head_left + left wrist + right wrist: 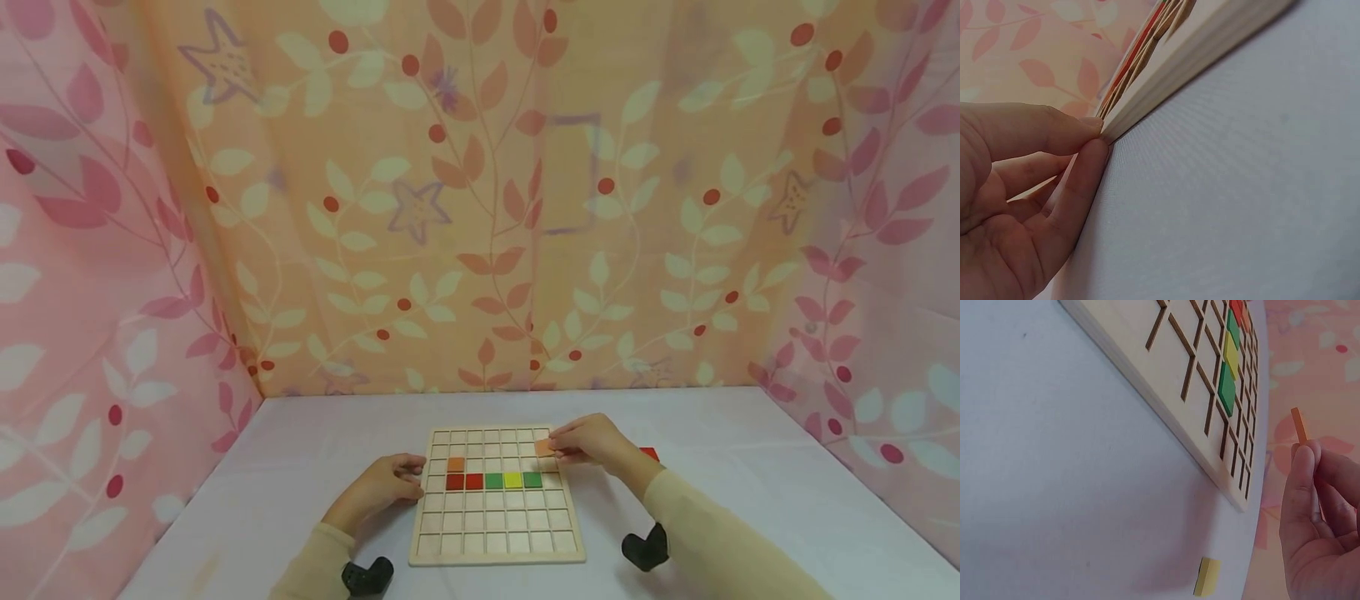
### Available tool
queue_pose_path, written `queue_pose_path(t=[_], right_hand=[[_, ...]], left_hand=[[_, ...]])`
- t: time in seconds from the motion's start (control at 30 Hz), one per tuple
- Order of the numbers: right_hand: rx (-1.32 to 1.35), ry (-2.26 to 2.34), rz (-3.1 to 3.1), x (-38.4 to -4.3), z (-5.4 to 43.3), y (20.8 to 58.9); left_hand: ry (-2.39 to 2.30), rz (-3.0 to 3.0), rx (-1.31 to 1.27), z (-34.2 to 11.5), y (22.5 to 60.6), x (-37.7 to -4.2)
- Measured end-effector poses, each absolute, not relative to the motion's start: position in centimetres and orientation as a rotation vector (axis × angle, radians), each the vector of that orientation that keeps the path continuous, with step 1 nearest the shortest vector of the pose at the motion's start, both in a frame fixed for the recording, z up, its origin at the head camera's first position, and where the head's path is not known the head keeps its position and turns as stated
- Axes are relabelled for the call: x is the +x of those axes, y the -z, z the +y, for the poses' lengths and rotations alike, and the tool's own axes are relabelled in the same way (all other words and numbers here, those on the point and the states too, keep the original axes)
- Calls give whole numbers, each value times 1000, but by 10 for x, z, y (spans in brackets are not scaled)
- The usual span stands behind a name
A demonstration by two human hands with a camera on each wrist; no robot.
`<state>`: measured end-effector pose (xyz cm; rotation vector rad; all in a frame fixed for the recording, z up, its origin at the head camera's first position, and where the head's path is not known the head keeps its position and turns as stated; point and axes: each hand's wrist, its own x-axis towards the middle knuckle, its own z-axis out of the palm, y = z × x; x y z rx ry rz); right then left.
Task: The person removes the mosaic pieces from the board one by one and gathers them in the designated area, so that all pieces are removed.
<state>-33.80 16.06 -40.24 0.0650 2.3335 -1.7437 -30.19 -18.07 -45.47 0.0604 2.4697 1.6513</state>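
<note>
A wooden grid board [495, 546] lies on the table with a row of coloured tiles across its middle: two red, then a green, a yellow tile [513, 480] and another green. One orange tile [456, 464] sits just above the leftmost red. At the board's left edge, my left hand [381, 487] holds the rim, thumb and fingertip close together there in the left wrist view. Over the upper right corner, my right hand [596, 442] pinches a second orange tile [1299, 425] between thumb and finger, raised above the board in the right wrist view.
Something red [648, 454] shows partly behind my right wrist. In the right wrist view, a loose yellow piece [1207, 577] is on the table beside the board. Leaf-patterned cloth [480, 250] encloses the back and both sides of the white table [300, 425].
</note>
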Motion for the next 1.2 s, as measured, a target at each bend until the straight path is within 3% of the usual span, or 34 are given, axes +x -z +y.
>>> queue_pose_path(t=[1.2], right_hand=[[220, 1700, 2361, -344, 227, 401]], left_hand=[[-1663, 2452, 65, -183, 454, -302]])
